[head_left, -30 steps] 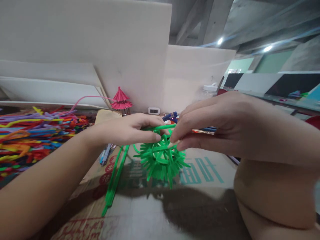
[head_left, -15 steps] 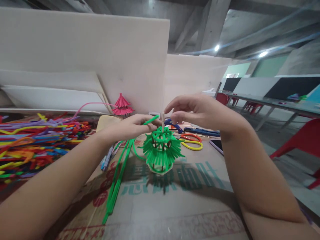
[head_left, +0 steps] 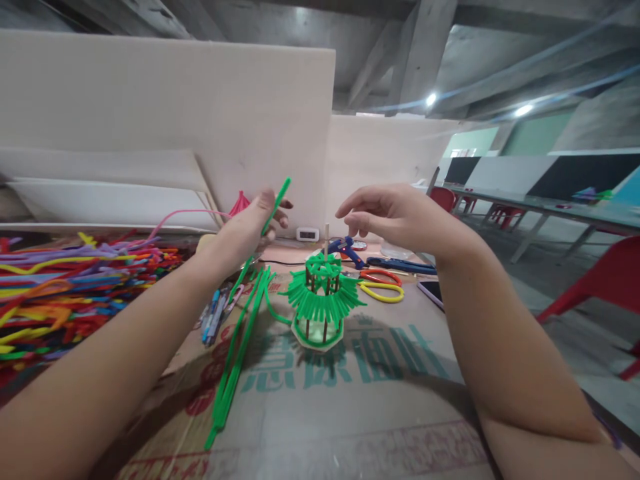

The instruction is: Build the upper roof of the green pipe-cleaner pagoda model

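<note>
A small green pavilion model (head_left: 325, 293), made of pipe cleaners over brown posts, stands on an octagonal base in front of me. A pale stick (head_left: 327, 239) rises from its top. To its upper left, my left hand (head_left: 253, 223) holds a green pipe cleaner (head_left: 280, 197) that slants upward past the fingers. My right hand (head_left: 387, 217) hovers to the right of the stick, apart from it. Its fingers are bent, with a gap between thumb and forefinger and nothing seen between them. Several green pipe cleaners (head_left: 235, 373) lie left of the model.
Left is a heap of coloured pipe cleaners (head_left: 85, 287); pens (head_left: 214, 317) lie nearby. A pink roof model (head_left: 239, 202) is partly behind my left hand. Behind the pavilion are a blue glue gun (head_left: 350, 250), scissors (head_left: 383, 291) and a small clock (head_left: 307, 234). A phone (head_left: 431, 293) lies right.
My left hand has moved up and left, away from the pavilion's top, carrying the green pipe cleaner, which now points more steeply upward. My right hand has hardly moved.
</note>
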The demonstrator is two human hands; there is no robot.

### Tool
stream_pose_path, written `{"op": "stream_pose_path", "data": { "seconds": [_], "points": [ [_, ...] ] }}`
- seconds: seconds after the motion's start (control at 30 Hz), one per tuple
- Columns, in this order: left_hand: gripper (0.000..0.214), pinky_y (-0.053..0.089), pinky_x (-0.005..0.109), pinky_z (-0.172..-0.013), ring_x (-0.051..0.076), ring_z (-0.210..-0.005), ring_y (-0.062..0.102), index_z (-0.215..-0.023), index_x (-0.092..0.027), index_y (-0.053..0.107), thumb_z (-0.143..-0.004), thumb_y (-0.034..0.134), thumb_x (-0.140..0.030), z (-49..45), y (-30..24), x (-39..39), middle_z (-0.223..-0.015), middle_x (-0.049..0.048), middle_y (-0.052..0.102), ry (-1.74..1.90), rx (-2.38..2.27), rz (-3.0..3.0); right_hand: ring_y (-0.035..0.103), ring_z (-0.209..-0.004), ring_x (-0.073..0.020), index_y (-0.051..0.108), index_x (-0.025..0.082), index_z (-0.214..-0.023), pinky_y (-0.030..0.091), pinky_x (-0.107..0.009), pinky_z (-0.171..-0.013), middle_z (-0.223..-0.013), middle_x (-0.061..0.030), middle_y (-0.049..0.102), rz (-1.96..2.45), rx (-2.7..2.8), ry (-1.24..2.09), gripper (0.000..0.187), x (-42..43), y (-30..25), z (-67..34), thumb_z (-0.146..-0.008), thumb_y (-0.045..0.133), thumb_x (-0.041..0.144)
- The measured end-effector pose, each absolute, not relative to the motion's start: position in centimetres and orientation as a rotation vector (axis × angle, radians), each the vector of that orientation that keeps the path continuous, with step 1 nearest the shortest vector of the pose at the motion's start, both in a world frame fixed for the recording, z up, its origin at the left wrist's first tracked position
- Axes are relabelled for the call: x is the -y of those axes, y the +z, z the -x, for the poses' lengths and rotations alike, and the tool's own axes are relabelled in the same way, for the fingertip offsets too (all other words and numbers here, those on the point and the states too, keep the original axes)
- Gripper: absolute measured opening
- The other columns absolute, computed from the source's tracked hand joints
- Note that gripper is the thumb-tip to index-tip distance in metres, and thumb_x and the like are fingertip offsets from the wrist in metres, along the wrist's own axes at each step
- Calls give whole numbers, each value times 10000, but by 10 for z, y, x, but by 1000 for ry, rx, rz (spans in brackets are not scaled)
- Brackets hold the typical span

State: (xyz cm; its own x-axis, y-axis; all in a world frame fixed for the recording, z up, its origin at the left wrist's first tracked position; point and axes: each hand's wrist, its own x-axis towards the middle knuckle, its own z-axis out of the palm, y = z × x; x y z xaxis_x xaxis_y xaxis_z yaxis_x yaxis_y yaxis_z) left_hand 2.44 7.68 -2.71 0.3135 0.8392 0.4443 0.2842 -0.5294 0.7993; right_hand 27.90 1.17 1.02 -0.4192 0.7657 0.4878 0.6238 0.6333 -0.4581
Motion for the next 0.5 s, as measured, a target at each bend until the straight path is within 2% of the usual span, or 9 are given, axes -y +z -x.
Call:
{"op": "stream_pose_path", "data": {
  "seconds": [0.13, 0.23, 0.33, 0.5],
  "points": [
    [581, 342, 242, -481, 118, -571, 494, -1047, -202, 650, -921, 425, -723, -23, -19, -68, -847, 50, 626, 1295, -1027, -2009, 668, -725, -137, 723, 181, -992, 490, -256, -653, -790, -34, 730, 1075, 2167, 268, 182, -12, 10, -279, -943, 632, 331],
    [543, 370, 241, -527, 138, -628, 528, -1037, -193, 685, -897, 520, -691, -21, -14, -59, -801, 33, 637, 1234, -1133, -2143, 671, -718, -136, 729, 175, -984, 492, -255, -660, -784, -33, 726, 1072, 2155, 275, 188, -13, 9, -276, -938, 632, 328],
    [486, 436, 253, -644, 175, -750, 599, -1006, -183, 729, -858, 628, -635, -22, -14, -54, -860, 35, 714, 1163, -1175, -2273, 665, -712, -129, 732, 158, -1027, 490, -252, -661, -791, -35, 723, 1045, 2111, 271, 213, -14, 7, -271, -935, 623, 316],
    [425, 515, 277, -787, 206, -876, 685, -1101, -217, 758, -882, 644, -562, -36, -24, -45, -988, 33, 781, 1049, -1097, -2268, 654, -700, -124, 745, 148, -1057, 470, -249, -644, -792, -36, 728, 1027, 2144, 254, 271, -16, 6, -271, -951, 587, 341]
  ]
}}
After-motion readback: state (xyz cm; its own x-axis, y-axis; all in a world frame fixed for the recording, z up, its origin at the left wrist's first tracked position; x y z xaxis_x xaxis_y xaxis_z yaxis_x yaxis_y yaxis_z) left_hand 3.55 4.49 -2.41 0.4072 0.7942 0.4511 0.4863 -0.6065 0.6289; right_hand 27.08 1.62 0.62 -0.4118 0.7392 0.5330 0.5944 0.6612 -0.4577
